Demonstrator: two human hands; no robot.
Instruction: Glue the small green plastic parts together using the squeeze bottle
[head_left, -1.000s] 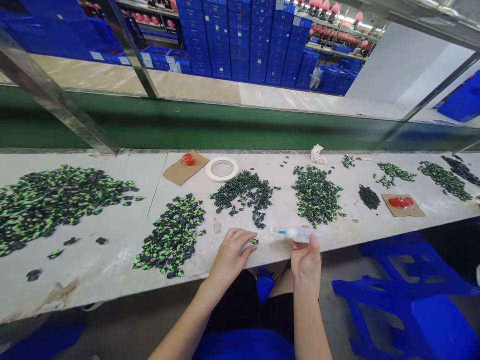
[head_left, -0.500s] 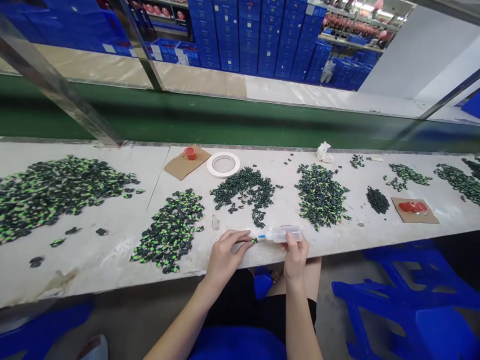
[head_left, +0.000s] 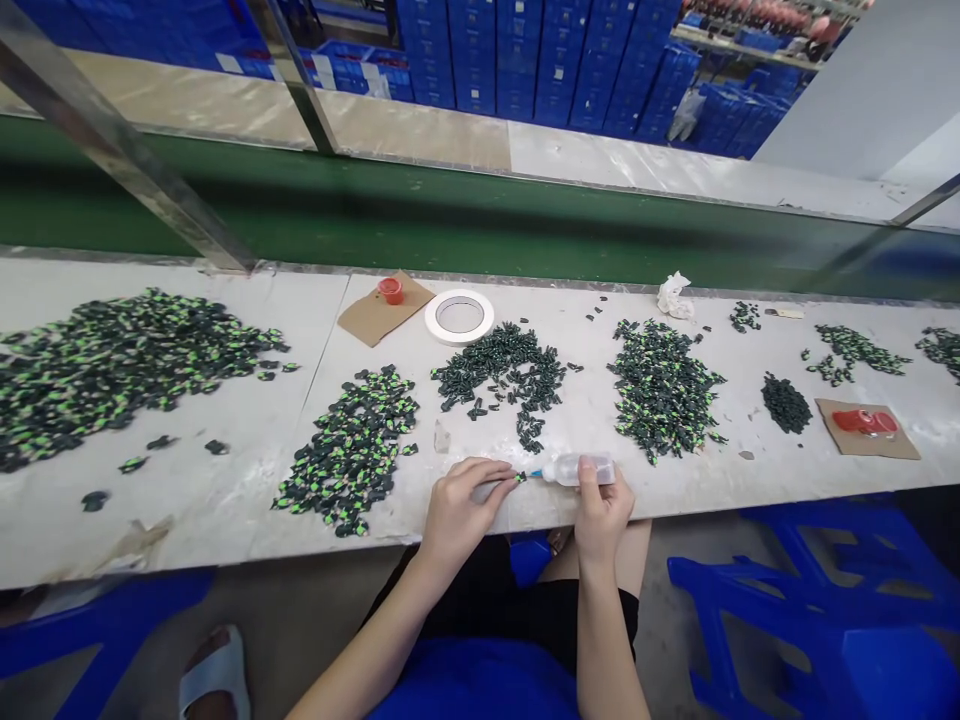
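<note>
Pinched between the fingertips of my left hand (head_left: 466,505) is a small black-and-green part (head_left: 521,477). My right hand (head_left: 602,505) grips a clear squeeze bottle (head_left: 564,470), lying nearly level with its thin blue tip (head_left: 535,473) pointing left. The tip is right beside the small part; whether they touch I cannot tell. Beyond my hands lies a heap of small dark parts (head_left: 499,365). Heaps of black-and-green parts flank it, one on the left (head_left: 349,450) and one on the right (head_left: 664,390).
A roll of white tape (head_left: 486,318) lies behind the dark heap. Red tubs rest on cardboard pieces, one at the left (head_left: 367,325) and one at the right (head_left: 900,443). A larger heap (head_left: 120,370) spreads far left. Crumpled tissue (head_left: 675,297) sits near the green strip (head_left: 450,205). Blue stools (head_left: 787,600) stand below.
The view has shifted slightly, so the tabletop appears a little higher and more spread out. Both hands keep their holds, with the bottle tip still beside the small part.
</note>
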